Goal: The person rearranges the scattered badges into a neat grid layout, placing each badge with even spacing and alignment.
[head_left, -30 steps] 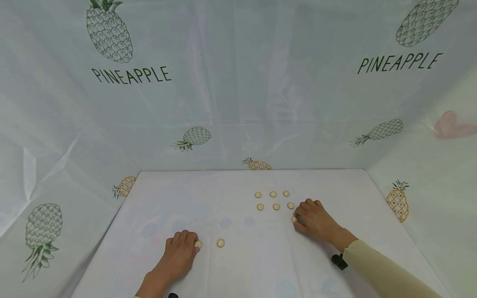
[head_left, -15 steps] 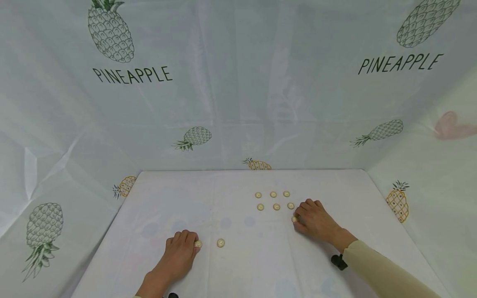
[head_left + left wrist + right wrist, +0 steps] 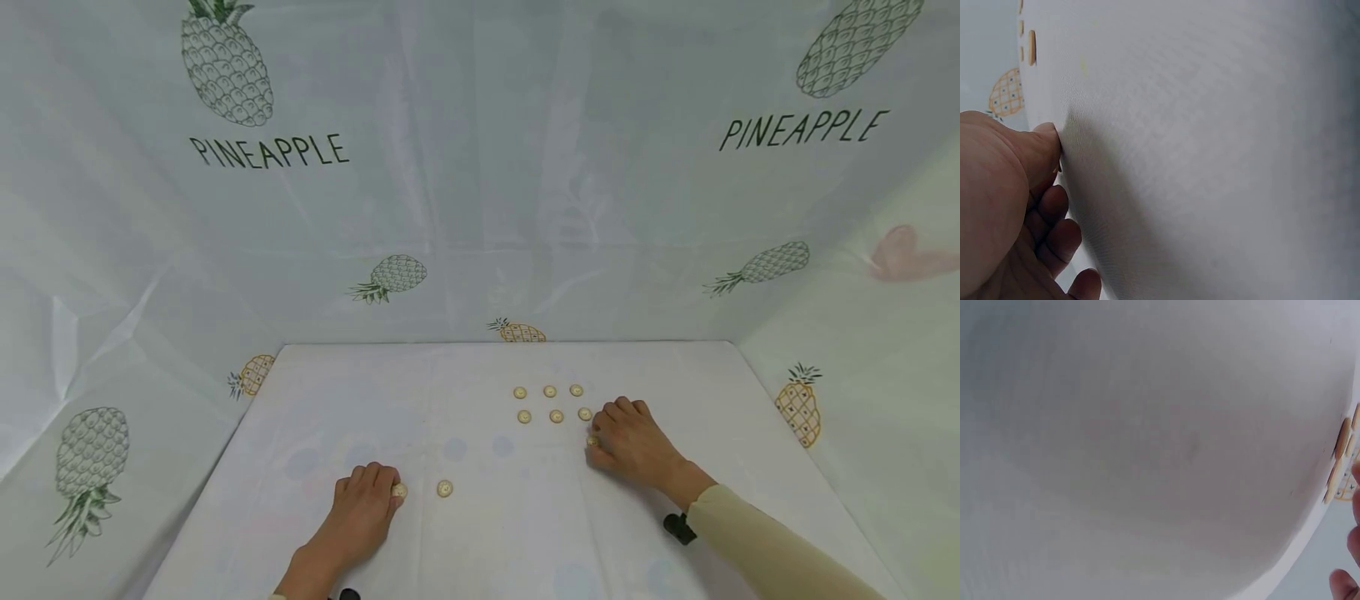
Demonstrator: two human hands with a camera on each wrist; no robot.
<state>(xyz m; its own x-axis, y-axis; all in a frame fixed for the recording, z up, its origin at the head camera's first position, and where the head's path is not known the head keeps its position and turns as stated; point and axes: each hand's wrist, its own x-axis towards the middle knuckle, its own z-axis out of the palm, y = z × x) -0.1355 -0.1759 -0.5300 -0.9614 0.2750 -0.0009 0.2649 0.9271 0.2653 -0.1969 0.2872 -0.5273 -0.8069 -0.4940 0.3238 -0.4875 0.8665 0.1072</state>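
In the head view my left hand (image 3: 363, 508) rests low on the white table and holds a round cream button (image 3: 400, 491) at its rim between thumb and forefinger. The left wrist view shows the thumb (image 3: 1044, 150) over a sliver of that button, the other fingers curled beneath. Just right of it another button (image 3: 445, 488) lies flat. My right hand (image 3: 633, 442) pinches a button (image 3: 592, 441) close below the right end of the nearer row; its fingers partly cover it. In the right wrist view only fingertips (image 3: 1354, 544) show, beside some buttons (image 3: 1342, 437).
Behind the right hand's button, more buttons lie in two rows of three, the far row including a middle button (image 3: 550, 391). The white cloth-covered table (image 3: 495, 533) is walled by a pale pineapple-print sheet (image 3: 480, 200). A dark wrist device (image 3: 679, 528) hangs under the right sleeve.
The right hand has shifted very slightly, and a little less of its button shows now. The left hand and the lying buttons stay in place.
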